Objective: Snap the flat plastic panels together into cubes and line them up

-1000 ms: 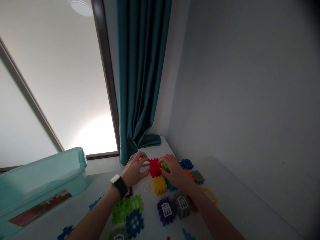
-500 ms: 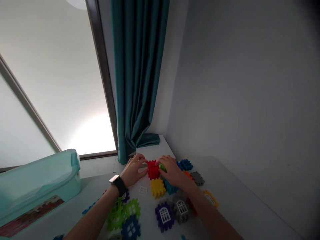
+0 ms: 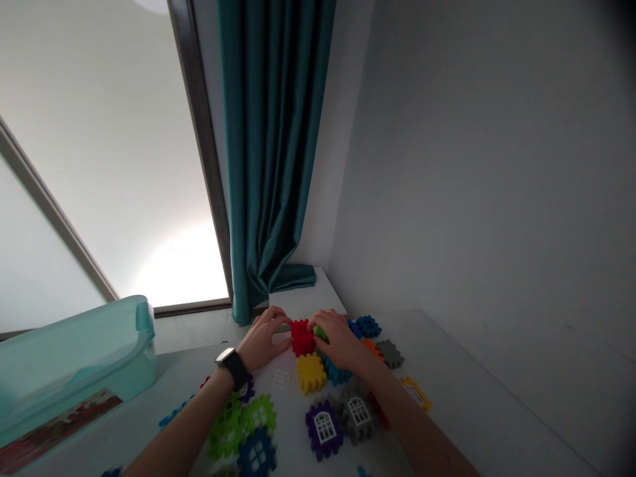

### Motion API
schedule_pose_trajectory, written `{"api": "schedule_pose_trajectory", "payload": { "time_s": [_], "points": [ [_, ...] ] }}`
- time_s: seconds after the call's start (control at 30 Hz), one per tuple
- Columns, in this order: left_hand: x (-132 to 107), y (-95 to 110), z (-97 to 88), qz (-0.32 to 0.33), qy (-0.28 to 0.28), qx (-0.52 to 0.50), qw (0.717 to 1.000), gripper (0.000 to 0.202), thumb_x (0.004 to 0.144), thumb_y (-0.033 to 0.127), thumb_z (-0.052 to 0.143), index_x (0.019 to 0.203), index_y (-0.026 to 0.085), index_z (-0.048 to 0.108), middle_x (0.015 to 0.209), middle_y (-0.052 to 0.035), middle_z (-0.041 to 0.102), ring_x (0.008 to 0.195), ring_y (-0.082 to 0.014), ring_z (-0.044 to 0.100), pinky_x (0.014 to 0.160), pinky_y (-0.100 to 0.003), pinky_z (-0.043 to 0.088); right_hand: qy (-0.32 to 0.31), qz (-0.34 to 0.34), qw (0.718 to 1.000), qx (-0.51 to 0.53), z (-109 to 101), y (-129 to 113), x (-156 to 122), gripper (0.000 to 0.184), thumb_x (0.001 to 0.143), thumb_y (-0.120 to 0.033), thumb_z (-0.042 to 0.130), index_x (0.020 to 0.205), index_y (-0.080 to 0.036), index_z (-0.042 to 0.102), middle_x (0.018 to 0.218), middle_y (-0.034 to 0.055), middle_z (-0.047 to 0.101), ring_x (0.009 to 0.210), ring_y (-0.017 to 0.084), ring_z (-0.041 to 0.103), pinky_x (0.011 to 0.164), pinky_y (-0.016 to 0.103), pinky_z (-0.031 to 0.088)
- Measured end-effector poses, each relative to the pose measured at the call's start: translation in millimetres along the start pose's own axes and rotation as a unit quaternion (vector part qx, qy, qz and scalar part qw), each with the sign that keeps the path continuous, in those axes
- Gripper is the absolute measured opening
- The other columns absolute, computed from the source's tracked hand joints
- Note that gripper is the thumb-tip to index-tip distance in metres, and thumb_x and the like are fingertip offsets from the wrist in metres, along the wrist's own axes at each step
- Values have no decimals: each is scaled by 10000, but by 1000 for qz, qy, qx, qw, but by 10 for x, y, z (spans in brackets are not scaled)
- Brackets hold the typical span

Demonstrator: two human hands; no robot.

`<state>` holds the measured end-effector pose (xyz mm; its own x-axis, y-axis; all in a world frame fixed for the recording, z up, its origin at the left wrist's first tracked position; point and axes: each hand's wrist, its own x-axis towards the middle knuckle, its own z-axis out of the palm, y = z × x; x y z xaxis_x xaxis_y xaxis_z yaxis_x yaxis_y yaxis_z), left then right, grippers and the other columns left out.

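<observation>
A red interlocking plastic block stack (image 3: 302,338) stands on the white table between my hands. My left hand (image 3: 263,339) presses its fingertips against the stack's left side, with a black watch (image 3: 232,368) on that wrist. My right hand (image 3: 338,341) covers a green block piece (image 3: 320,334) at the stack's right side, and most of that piece is hidden. A yellow waffle block (image 3: 311,373) sits just below the red stack, beside a teal block (image 3: 336,372). A small white window frame (image 3: 281,377) lies near my left hand.
Several window blocks, purple (image 3: 324,429), grey (image 3: 356,416) and navy (image 3: 256,453), lie near my forearms with lime green pieces (image 3: 241,425). Blue (image 3: 368,326), grey (image 3: 390,354) and yellow (image 3: 415,393) pieces lie to the right. A pale teal plastic box (image 3: 69,371) stands at left; a teal curtain (image 3: 271,159) hangs behind.
My right hand has closed over the green piece, covering more of it, and sits closer to the red stack. The whole view has shifted slightly as my head moved.
</observation>
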<state>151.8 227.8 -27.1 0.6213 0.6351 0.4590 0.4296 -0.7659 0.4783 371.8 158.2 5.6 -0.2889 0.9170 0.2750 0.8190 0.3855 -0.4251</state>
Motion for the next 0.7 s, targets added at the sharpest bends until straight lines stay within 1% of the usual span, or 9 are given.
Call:
{"api": "schedule_pose_trajectory", "payload": {
  "time_s": [0.13, 0.23, 0.5, 0.7],
  "points": [
    [-3, -12, 19, -7, 2, -9, 1000, 256, 841, 275, 689, 1090, 223, 673, 1095, -59, 583, 1008, -226, 607, 923, -394, 539, 2, 4, 1000, 2, 0, 3, 5, 247, 818, -34, 531, 965, -229, 570, 1066, 29, 654, 1080, 234, 543, 928, 379, 399],
    [-4, -19, 22, -12, 0, -14, 1000, 248, 840, 272, 690, 1082, 220, 673, 1091, -65, 583, 1022, -233, 606, 928, -389, 536, 0, 9, 1000, 2, -2, 8, 11, 244, 819, -50, 535, 987, -224, 572, 1075, 40, 652, 1085, 240, 538, 937, 381, 389],
    [2, -25, 24, -18, -9, -24, 1000, 200, 848, 272, 685, 1043, 224, 689, 1095, -64, 581, 1023, -233, 603, 926, -385, 536, -12, 15, 1000, 5, -8, 20, 9, 212, 819, -56, 530, 940, -223, 578, 1058, 33, 652, 1062, 231, 541, 920, 365, 380],
    [-8, -47, 37, -22, -12, -26, 999, 217, 855, 283, 686, 1065, 228, 687, 1097, -61, 584, 1012, -227, 602, 921, -385, 539, -16, 17, 1000, 5, 1, 19, 10, 213, 823, -58, 516, 937, -220, 593, 1076, 35, 647, 1069, 223, 547, 940, 369, 383]
  ]
}}
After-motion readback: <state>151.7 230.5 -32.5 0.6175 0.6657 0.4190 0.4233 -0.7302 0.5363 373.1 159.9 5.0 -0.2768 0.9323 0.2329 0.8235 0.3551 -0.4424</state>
